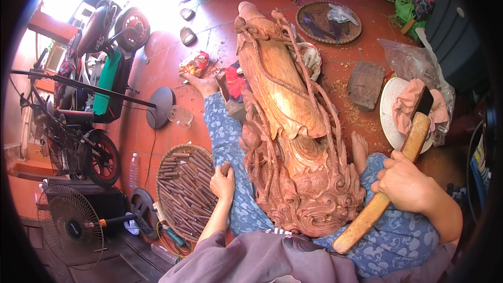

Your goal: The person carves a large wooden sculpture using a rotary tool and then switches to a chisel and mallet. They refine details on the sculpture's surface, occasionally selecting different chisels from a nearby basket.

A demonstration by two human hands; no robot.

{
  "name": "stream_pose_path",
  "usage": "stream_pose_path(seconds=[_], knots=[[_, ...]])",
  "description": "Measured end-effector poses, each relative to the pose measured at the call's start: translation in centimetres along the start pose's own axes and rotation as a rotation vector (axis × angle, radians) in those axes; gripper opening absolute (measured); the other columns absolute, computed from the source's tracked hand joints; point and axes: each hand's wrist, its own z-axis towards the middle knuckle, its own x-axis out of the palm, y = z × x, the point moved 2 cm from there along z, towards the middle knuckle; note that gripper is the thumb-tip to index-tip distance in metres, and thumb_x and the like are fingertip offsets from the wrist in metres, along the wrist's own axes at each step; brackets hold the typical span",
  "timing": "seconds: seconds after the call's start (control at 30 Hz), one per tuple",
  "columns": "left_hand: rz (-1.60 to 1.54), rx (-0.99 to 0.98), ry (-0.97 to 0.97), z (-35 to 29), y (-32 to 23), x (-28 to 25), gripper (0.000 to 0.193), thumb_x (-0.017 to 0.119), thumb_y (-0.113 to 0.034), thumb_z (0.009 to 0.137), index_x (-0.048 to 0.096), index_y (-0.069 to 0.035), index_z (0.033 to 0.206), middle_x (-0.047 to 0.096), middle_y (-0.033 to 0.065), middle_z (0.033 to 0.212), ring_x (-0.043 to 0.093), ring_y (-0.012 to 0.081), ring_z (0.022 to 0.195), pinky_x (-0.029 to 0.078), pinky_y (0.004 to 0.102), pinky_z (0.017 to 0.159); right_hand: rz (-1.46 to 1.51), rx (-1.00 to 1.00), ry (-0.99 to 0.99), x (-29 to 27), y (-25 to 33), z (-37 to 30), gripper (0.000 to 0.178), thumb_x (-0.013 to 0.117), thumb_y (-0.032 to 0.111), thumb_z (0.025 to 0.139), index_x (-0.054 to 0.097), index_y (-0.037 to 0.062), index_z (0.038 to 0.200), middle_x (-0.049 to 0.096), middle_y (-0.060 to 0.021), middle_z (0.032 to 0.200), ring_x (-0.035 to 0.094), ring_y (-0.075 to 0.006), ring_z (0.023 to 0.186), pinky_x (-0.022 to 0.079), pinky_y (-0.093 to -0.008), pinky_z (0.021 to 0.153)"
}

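A large carved wooden sculpture (285, 105) lies between my legs, smooth and pale along its middle, with reddish twisted branches and curls around it. My right hand (403, 182) is closed around a long, rounded wooden mallet (361, 225), held slantwise over my right thigh. My left hand (222, 184) grips a short brown chisel (226, 168) beside my left leg; only its end shows above the fingers. Just left of that hand is a round woven basket (159, 178) filled with many similar rod-like chisels (183, 194). Neither hand touches the sculpture.
Wood chips and a wooden block (365, 86) lie on the tiled floor to the right, near a white hat (389, 110) with pink cloth. A flat woven tray (356, 31) is farther off. A fan (73, 228) and a parked motorbike (112, 57) stand left.
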Motion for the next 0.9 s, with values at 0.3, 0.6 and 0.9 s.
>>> stream_pose_path(seconds=[0.3, 0.6, 0.9], knots=[[-0.019, -0.022, 0.015, -0.02, -0.19, -0.29, 0.031, 0.064, -0.035, 0.084, 0.061, -0.005, 0.085, 0.066, 0.0239, 0.075, 0.065, 0.0438, 0.075, 0.049, 0.0513, 0.066, -0.001, 0.002, 0.011, -0.15, 0.0, -0.07, 0.016, 0.058, 0.011, 0.077, 0.073, 0.0173, 0.078, 0.066, -0.0035, 0.074, 0.06, -0.0212, 0.084, 0.036, -0.0369, 0.089], [-0.035, -0.007, 0.018, 0.03, -0.28, -0.39, 0.03, 0.064, -0.034, 0.085, 0.06, -0.004, 0.083, 0.065, 0.0233, 0.074, 0.064, 0.0434, 0.074, 0.048, 0.0515, 0.065, 0.042, 0.005, 0.01, 0.03, -0.13, -0.12, 0.016, 0.058, 0.011, 0.077, 0.073, 0.0162, 0.079, 0.066, -0.0045, 0.072, 0.06, -0.0228, 0.083, 0.036, -0.0372, 0.088], [-0.016, 0.005, 0.004, 0.03, 0.22, 0.06, 0.03, 0.065, -0.035, 0.082, 0.059, -0.006, 0.083, 0.066, 0.0226, 0.074, 0.064, 0.0444, 0.071, 0.048, 0.0535, 0.065, 0.031, 0.006, 0.021, 0.01, -0.14, -0.11, 0.017, 0.057, 0.012, 0.079, 0.073, 0.0159, 0.079, 0.065, -0.005, 0.071, 0.06, -0.0228, 0.082, 0.036, -0.037, 0.087]])
